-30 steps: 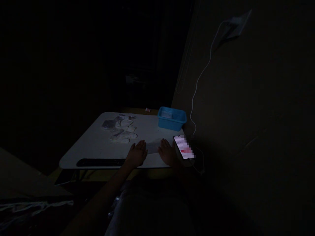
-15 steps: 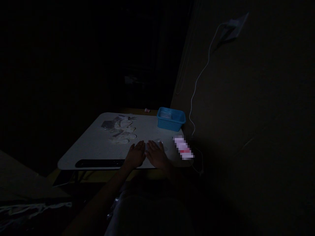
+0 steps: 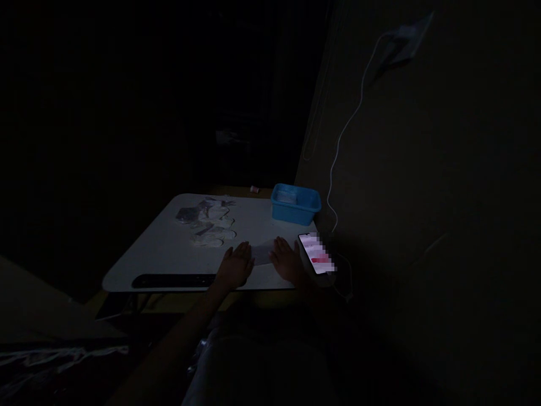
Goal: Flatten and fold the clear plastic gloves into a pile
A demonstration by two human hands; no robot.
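A thin, see-through plastic sheet or bag (image 3: 262,253) lies flat on the white table (image 3: 160,256) near its front edge. My left hand (image 3: 235,266) rests on its left side, palm down with the fingers stretched out. On its right side my right hand (image 3: 288,259) also lies flat, its fingers extended. Neither hand is closed on anything. Dim light hides the sheet's outer edges under my hands. Just right of my right hand a lit phone (image 3: 315,252) lies on the table.
Several whitish pieces with clear plastic wrapping (image 3: 211,223) lie on the table's left half. A blue basket (image 3: 295,211) stands at the back right. From a wall outlet (image 3: 408,40) a white cable (image 3: 338,149) hangs down. A small spool-like object (image 3: 254,189) sits behind the table.
My right hand has slid right, away from my left hand, baring the plastic between them. My left hand has stayed nearly in place. The view has shifted slightly.
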